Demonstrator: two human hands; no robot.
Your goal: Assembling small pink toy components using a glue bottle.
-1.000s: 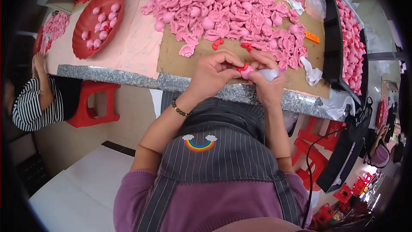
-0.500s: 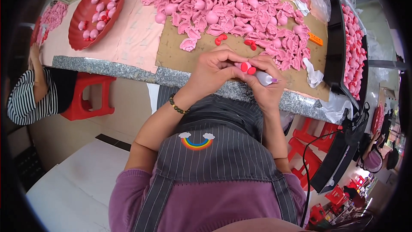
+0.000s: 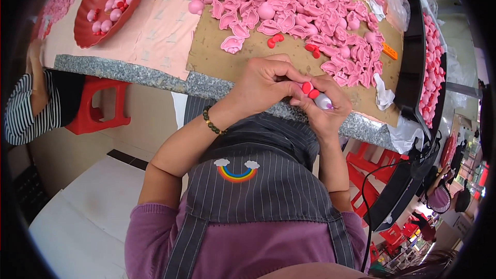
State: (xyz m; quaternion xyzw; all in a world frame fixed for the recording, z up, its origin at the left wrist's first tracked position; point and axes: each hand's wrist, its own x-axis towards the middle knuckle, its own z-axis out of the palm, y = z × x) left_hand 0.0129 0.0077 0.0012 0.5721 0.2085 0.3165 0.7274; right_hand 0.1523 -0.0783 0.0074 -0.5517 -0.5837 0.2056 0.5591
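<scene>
Over the table's front edge my two hands meet. My left hand (image 3: 261, 87) is closed, its thumb and fingers pinched at a small red bow (image 3: 308, 90). A pink piece seems to sit under the bow, mostly hidden by the fingers. My right hand (image 3: 330, 107) is closed round a small whitish squeeze bottle (image 3: 323, 101) with a purple tip, and its fingertips also touch the bow. Beyond the hands, two loose red bows, one left (image 3: 275, 40) and one right (image 3: 312, 50), lie on the brown board (image 3: 217, 57) before a heap of pink moulded pieces (image 3: 279, 5).
A red scalloped tray (image 3: 85, 36) with pink balls and red bits stands at the far left. On the right are an orange bar (image 3: 389, 51), a crumpled white tissue (image 3: 383, 93) and a black crate (image 3: 411, 62) beside pink-and-red pieces. Another person's striped sleeve (image 3: 31, 108) shows at left.
The view has shifted slightly. My hands stay together, the bow now turned with its lobes more toward me. The bottle's purple tip has swung down and inward against my right hand.
</scene>
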